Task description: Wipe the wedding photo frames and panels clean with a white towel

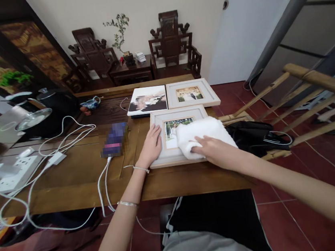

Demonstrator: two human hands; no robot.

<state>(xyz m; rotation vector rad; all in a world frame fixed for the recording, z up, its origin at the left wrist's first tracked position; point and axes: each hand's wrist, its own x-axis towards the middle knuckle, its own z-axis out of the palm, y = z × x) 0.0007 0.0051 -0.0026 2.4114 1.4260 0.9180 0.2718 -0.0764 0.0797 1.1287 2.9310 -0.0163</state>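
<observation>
A light wooden picture frame [165, 158] with a photo in its middle lies flat near the table's front edge. My left hand [151, 143] rests on its left side, fingers stretched along the border. In my right hand [211, 148] is a folded white cloth [207, 131], pressed on the right part of the frame and covering some of the photo. Behind it lie a second light frame [212, 96] with a photo and, to its left, a photo panel [144, 98] with a white background.
A phone [114, 139] on a white cable lies left on the wooden table [84, 167]. Farther left are a power strip [16, 175], tangled cables and a glass-lidded pot [35, 118]. A bamboo chair [292, 107] with a black bag [248, 134] stands at the right.
</observation>
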